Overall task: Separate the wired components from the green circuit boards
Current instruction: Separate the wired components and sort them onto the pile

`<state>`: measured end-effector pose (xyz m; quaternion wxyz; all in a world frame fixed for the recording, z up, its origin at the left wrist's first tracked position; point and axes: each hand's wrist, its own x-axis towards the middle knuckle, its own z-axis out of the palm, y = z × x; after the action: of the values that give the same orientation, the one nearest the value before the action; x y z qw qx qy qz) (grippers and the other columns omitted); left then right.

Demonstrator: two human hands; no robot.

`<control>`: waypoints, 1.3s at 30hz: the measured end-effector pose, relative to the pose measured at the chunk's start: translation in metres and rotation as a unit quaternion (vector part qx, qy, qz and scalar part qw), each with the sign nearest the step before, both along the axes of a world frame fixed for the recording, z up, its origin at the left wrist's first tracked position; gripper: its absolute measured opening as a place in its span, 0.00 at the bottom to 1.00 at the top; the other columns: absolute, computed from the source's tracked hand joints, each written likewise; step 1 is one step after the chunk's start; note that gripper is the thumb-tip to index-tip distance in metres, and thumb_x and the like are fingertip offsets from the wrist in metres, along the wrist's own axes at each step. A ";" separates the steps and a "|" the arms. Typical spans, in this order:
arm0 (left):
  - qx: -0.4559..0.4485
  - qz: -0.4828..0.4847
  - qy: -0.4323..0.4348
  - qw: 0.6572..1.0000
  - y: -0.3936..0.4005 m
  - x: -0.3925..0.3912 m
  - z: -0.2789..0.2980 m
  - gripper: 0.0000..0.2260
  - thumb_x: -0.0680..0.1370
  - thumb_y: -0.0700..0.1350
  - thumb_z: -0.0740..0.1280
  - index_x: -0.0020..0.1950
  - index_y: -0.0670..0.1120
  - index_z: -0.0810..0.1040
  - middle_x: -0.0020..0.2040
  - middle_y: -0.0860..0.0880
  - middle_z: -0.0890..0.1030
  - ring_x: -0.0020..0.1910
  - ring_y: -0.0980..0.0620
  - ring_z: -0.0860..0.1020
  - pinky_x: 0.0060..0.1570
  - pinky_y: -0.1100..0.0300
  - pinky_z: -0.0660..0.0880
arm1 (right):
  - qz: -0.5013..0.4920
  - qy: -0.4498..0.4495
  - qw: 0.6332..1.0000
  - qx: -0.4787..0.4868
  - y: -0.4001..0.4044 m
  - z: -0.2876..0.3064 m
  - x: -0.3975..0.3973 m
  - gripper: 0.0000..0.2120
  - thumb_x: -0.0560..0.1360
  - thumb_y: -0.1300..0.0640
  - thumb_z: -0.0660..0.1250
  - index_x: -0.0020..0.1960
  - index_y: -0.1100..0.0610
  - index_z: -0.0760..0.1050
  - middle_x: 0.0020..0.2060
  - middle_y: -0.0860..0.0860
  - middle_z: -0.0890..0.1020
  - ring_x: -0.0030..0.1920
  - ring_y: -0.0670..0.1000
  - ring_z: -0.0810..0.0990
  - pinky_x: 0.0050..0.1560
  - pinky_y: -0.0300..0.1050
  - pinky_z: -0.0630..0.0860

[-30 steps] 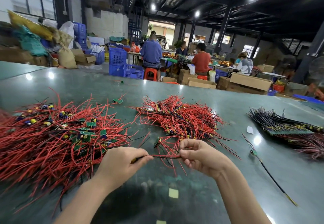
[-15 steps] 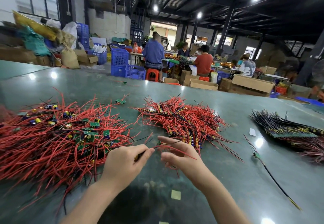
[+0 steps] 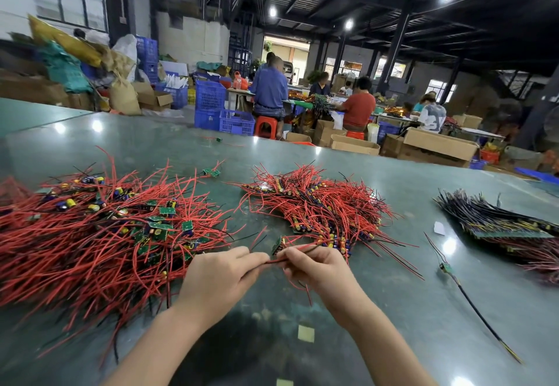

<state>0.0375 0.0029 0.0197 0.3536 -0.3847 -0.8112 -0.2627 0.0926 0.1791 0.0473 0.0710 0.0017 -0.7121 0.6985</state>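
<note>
My left hand (image 3: 217, 276) and my right hand (image 3: 317, 267) sit close together over the green table, both pinching the same red wire (image 3: 273, 260). A small green circuit board (image 3: 276, 244) stands just above my right fingertips at the end of that wire. To the left spreads a big tangle of red wires with green boards and capacitors (image 3: 99, 234). Behind my hands lies a second, tidier pile of red wires with components (image 3: 317, 207).
A bundle of dark wires on board strips (image 3: 496, 219) lies at the right. One loose black wire with a tiny board (image 3: 453, 276) stretches toward the near right edge. A single board (image 3: 211, 172) lies farther back. People work at benches beyond the green table (image 3: 393, 310).
My hands have drawn closer together, from a wide stretch of wire a second ago to nearly touching. The small board now stands up above my right fingers.
</note>
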 end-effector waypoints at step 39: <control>0.019 0.091 -0.090 0.992 -0.008 -0.005 0.005 0.12 0.74 0.58 0.61 0.39 0.54 0.80 0.35 0.58 0.77 0.30 0.58 0.77 0.21 0.67 0.63 | -0.110 0.025 0.992 0.054 0.027 0.020 0.005 0.12 0.74 0.65 0.67 0.38 0.53 0.84 0.33 0.54 0.84 0.31 0.46 0.80 0.39 0.37 0.79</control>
<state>0.0322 -0.0053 0.0250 0.3086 -0.2771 -0.8664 -0.2780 0.0976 0.2059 0.0670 0.1650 -0.0549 -0.7429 0.6464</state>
